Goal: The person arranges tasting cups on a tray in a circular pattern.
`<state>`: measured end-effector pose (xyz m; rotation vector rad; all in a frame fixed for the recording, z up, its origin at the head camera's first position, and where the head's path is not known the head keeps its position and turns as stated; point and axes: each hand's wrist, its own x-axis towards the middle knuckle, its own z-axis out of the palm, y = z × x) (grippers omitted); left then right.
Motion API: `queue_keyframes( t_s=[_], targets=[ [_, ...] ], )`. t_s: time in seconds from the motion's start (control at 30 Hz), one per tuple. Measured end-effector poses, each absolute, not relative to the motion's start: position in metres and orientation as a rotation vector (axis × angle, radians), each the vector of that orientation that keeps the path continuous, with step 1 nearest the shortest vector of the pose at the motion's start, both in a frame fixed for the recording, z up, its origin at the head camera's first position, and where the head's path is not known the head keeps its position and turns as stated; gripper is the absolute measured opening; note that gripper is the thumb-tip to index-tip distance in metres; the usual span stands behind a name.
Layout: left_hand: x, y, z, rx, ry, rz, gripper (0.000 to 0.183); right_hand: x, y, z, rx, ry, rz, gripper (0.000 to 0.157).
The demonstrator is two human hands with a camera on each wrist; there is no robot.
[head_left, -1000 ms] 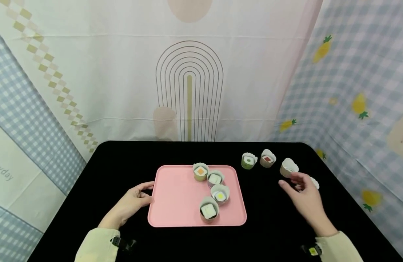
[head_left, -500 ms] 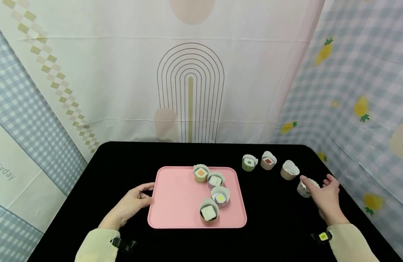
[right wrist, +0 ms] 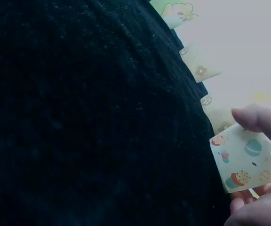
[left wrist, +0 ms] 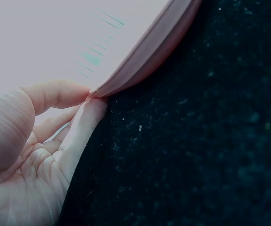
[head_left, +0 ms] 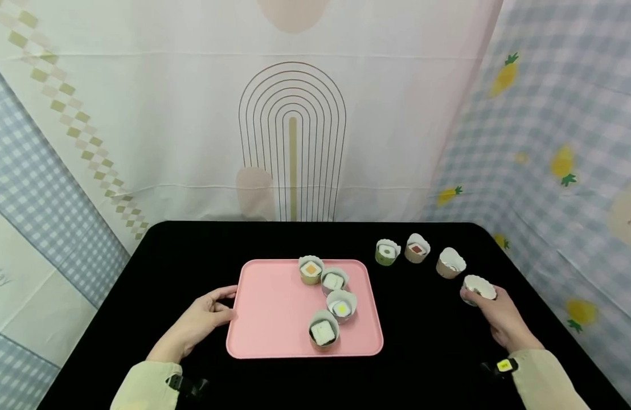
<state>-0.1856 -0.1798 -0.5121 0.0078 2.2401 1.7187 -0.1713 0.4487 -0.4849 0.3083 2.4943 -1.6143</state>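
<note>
My right hand point(head_left: 505, 319) grips a white paper baking cup point(head_left: 478, 286) at the right side of the table, thumb on its near side. In the right wrist view that baking cup point(right wrist: 243, 157) shows printed cupcakes and dots, with the thumb and fingers around it. My left hand point(head_left: 200, 316) pinches the left edge of a pink tray point(head_left: 269, 313). Up close in the left wrist view, thumb and finger meet on the rim of the tray point(left wrist: 140, 56). Several paper cups holding small square cakes, one a cup with a yellow-centred cake point(head_left: 341, 309), stand on the tray's right half.
Back from the held cup, a diagonal row has a brown cup point(head_left: 450, 264), a cup with a red-topped piece point(head_left: 417, 250) and a green cup point(head_left: 386, 254). They stand on a black tabletop point(head_left: 423, 353). Patterned curtains point(head_left: 377, 142) hang behind and at the sides.
My right hand has moved right and toward me from beside the brown cup, opened around the nearest cup, and now grips it. My left hand stays at the tray's edge.
</note>
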Motion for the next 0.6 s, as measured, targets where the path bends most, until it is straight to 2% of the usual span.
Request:
queue_keyframes(
  t_s=[0.17, 0.6],
  targets=[
    [-0.1832, -0.1842, -0.5112, 0.052, 2.233, 1.714, 0.061, -0.1723, 0.4424, -0.4897, 0.254, 2.572, -1.609, 0.059],
    [-0.1836, -0.1835, -0.5109, 0.026, 2.232, 1.718, 0.060, -0.1716, 0.4450, -0.4910, 0.271, 2.539, -1.645, 0.059]
  ],
)
